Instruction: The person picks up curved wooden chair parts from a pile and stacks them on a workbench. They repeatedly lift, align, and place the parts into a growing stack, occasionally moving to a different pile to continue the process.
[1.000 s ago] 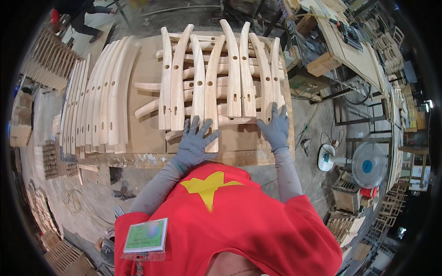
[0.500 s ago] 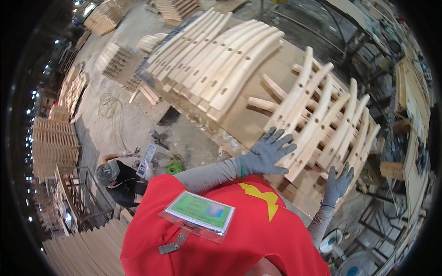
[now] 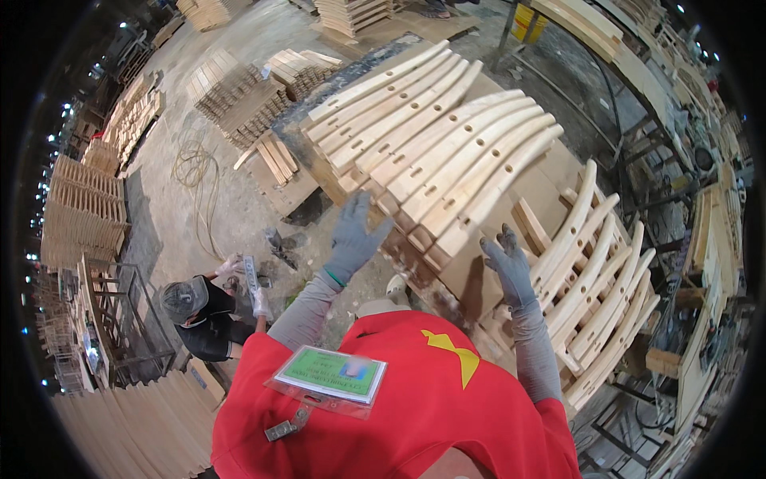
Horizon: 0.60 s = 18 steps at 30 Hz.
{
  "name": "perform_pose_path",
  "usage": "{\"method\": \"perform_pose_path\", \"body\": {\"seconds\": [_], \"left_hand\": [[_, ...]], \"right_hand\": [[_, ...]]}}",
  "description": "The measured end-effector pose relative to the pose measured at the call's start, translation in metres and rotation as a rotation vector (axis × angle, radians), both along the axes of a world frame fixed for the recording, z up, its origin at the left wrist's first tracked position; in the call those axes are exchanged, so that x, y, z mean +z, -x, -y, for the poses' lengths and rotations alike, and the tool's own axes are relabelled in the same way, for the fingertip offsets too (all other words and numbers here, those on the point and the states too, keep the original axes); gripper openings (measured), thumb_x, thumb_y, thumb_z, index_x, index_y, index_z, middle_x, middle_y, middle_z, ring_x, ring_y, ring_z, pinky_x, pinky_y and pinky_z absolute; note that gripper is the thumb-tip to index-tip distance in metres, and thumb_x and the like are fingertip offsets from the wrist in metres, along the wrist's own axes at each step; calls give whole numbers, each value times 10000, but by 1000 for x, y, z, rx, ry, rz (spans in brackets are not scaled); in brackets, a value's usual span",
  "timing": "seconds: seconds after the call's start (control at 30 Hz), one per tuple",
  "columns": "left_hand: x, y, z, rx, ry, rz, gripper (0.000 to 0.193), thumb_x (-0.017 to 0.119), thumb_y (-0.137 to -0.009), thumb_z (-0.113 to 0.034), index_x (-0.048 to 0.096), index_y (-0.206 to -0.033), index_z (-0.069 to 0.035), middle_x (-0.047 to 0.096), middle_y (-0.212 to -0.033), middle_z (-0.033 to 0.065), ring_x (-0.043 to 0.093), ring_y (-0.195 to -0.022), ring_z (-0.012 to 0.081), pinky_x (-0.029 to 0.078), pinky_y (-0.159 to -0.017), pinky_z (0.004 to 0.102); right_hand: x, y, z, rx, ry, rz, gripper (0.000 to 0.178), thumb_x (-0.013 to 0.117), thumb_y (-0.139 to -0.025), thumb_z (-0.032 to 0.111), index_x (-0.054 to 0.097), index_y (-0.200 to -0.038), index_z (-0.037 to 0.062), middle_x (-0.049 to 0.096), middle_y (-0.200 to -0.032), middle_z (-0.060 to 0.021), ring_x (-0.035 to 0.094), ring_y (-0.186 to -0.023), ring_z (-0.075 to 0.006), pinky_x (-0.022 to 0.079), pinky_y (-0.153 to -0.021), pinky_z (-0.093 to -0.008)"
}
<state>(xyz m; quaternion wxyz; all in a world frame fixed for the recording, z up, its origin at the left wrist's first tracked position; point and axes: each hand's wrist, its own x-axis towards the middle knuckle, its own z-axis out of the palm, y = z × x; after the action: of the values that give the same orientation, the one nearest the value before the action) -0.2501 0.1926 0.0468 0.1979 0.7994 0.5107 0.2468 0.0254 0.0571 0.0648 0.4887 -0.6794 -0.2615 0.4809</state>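
Both my hands wear grey gloves. My left hand [image 3: 354, 236] is raised near the front ends of the row of curved wooden slats [image 3: 447, 140], its fingers apart and nothing in them. My right hand [image 3: 509, 267] has its fingers spread between that row and a looser pile of curved wooden pieces [image 3: 594, 275] on the right; it holds nothing. The slats lie side by side, stacked in layers, with round holes and short slots in their faces. Pieces in the pile lie at differing angles, some crossing beneath others. Brown board [image 3: 523, 185] covers the table under them.
At the lower left a co-worker in a dark cap [image 3: 185, 301] crouches, gloved hands on a long flat piece [image 3: 250, 275]. A coiled hose [image 3: 195, 172] lies on the floor. Stacked wood [image 3: 86, 211] stands farther left. Metal-framed benches [image 3: 610, 132] run along the right.
Both hands have left the loose pile and shifted left towards the neat row. My view has turned, so the table sits farther right and lower. The co-worker's hands have moved slightly.
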Motion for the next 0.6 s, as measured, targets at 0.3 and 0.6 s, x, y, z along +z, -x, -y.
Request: {"method": "perform_pose_path", "body": {"seconds": [0.3, 0.6], "left_hand": [[19, 51, -155, 63, -245, -96, 599, 608, -826, -462, 535, -1262, -58, 485, -1318, 208, 458, -1197, 386, 372, -999, 446], [19, 9, -351, -316, 167, -201, 653, 584, -787, -483, 520, -1274, -53, 570, -1212, 211, 556, -1102, 346, 408, -966, 408]], "right_hand": [[-51, 15, -76, -212, 8, 211, 620, 562, -892, 430, 487, -1213, -95, 606, -1056, -177, 569, -954, -229, 439, -862, -315], [-53, 22, -92, -289, -21, 152, 500, 590, -903, 317, 486, -1209, -65, 614, -1060, -128, 569, -927, -186, 452, -826, -296]]}}
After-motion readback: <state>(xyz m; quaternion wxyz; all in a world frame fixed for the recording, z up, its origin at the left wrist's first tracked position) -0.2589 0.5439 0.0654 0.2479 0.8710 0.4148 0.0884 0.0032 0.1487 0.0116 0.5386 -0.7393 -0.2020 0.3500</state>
